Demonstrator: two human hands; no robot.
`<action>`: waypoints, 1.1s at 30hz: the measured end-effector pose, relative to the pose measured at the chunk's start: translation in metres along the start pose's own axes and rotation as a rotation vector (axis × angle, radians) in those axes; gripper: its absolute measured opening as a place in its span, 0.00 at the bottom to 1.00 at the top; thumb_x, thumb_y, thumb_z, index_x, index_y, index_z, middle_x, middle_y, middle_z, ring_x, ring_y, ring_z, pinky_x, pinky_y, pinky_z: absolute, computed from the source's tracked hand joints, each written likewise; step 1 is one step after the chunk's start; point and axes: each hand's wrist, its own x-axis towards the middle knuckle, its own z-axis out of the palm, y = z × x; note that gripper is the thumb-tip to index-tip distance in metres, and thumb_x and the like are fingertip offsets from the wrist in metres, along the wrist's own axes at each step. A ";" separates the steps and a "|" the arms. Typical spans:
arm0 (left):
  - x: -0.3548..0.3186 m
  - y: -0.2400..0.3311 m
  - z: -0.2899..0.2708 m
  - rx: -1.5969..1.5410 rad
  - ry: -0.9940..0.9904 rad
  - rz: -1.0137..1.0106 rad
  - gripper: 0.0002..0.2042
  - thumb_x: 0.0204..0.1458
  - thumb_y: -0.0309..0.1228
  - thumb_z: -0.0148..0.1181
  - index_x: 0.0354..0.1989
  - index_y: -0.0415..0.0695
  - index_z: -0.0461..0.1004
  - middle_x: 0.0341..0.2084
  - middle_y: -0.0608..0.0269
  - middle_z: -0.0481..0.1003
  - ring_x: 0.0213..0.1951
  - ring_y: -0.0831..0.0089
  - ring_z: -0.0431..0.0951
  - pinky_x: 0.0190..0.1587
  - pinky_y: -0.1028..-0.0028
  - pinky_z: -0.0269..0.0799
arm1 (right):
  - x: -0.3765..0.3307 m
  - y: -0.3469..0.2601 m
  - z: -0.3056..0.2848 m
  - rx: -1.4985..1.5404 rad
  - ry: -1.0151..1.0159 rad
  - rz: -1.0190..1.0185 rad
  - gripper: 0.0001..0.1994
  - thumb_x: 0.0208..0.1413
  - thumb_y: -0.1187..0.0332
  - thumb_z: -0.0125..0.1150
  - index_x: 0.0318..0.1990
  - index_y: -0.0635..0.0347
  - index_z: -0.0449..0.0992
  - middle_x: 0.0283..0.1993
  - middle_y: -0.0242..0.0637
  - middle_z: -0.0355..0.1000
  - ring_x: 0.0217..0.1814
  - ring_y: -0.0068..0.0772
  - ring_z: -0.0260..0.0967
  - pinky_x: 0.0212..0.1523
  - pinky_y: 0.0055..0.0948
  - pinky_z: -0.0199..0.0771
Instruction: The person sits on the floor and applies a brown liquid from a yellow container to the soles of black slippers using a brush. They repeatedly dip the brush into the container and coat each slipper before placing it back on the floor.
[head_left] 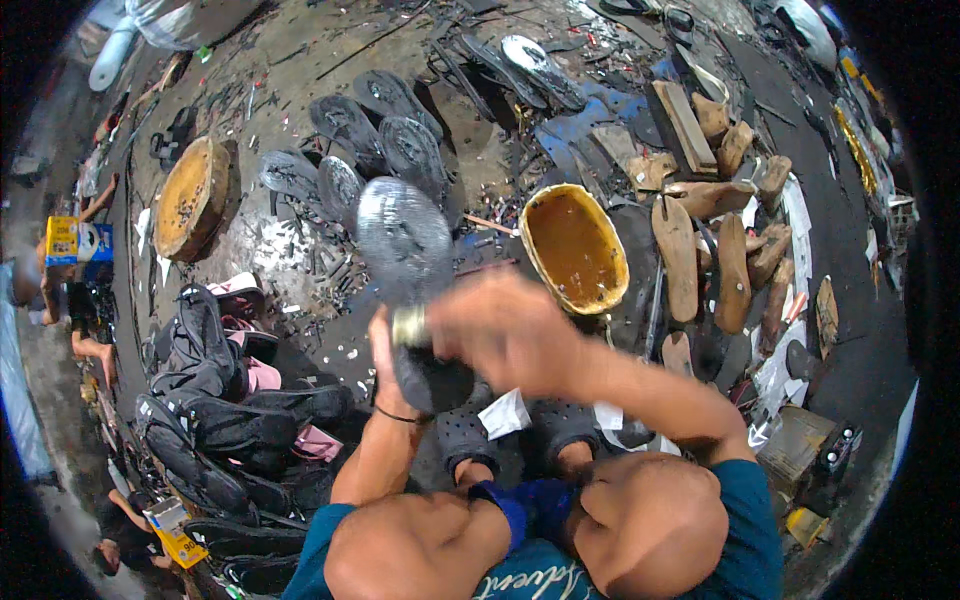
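In front of my knees, my left hand [387,362] is closed around the edge of a black shoe sole [404,240] and holds it up. The upper face of the sole shines with a wet-looking coat. My right hand [510,335], smeared by motion, is closed on what looks like a short brush [408,326]; its pale yellowish end lies against the sole near the heel. The handle is hidden in my fingers. To the right of the sole stands a yellow-rimmed tub [622,268] with amber, glue-like liquid inside.
More black soles [410,150] lie on the littered floor ahead. Wooden shoe lasts [733,272] are heaped at the right. Black shoes with pink linings [215,425] pile up at the left. A round wooden block [190,200] stands far left. My feet wear dark clogs [466,430].
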 end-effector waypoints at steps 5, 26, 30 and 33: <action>0.004 0.028 -0.019 -0.121 -0.101 0.176 0.32 0.64 0.51 0.43 0.66 0.36 0.65 0.60 0.44 0.70 0.61 0.52 0.71 0.66 0.53 0.65 | -0.024 -0.017 -0.002 0.066 -0.112 -0.248 0.22 0.47 0.64 0.70 0.52 0.53 0.80 0.47 0.38 0.78 0.49 0.44 0.75 0.51 0.42 0.72; 0.013 -0.008 0.041 0.049 0.026 -0.045 0.23 0.69 0.47 0.43 0.52 0.40 0.75 0.42 0.54 0.81 0.38 0.62 0.84 0.43 0.62 0.82 | 0.028 -0.032 -0.011 -0.191 -0.092 -0.261 0.19 0.48 0.70 0.62 0.51 0.50 0.78 0.42 0.35 0.75 0.44 0.39 0.73 0.45 0.39 0.72; 0.022 0.004 0.033 -0.046 -0.046 -0.063 0.25 0.69 0.49 0.43 0.52 0.40 0.76 0.42 0.52 0.82 0.40 0.62 0.83 0.47 0.60 0.81 | 0.004 -0.045 0.000 -0.059 -0.160 -0.321 0.18 0.50 0.64 0.63 0.51 0.52 0.77 0.46 0.34 0.75 0.44 0.37 0.73 0.46 0.37 0.72; 0.034 0.010 0.033 0.092 0.129 0.018 0.20 0.66 0.45 0.46 0.50 0.41 0.77 0.42 0.55 0.82 0.40 0.63 0.83 0.47 0.63 0.81 | 0.000 -0.020 -0.001 -0.026 -0.108 -0.040 0.20 0.50 0.70 0.62 0.54 0.51 0.78 0.48 0.36 0.76 0.49 0.41 0.72 0.48 0.41 0.67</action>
